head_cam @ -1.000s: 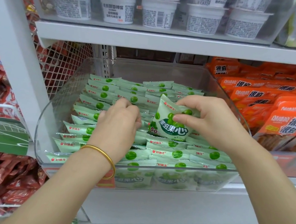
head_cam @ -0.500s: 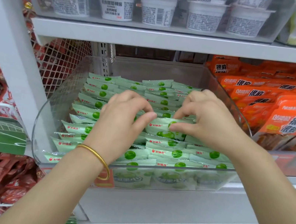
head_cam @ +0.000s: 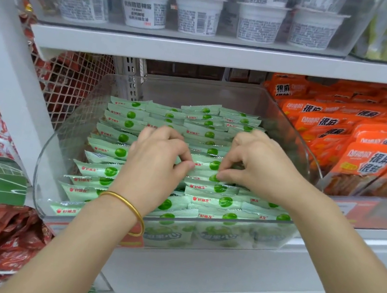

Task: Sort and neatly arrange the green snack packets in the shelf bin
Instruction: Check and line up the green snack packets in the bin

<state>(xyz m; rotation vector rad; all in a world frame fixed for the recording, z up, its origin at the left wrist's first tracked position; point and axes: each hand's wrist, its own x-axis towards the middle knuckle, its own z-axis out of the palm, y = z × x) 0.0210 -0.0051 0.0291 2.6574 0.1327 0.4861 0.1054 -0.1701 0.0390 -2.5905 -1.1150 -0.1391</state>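
I see the left hand (head_cam: 156, 165) and right hand (head_cam: 262, 167), fingers curled, apparently both pinching one green snack packet (head_cam: 205, 168) mid-way in the clear bin (head_cam: 195, 93).

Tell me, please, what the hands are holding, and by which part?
Both hands pinch one green snack packet in the bin: the left hand at its left end, the right hand at its right end.

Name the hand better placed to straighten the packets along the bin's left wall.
Left. Both pinch the middle packet, but the left hand lies beside those packets; the right hand sits farther right.
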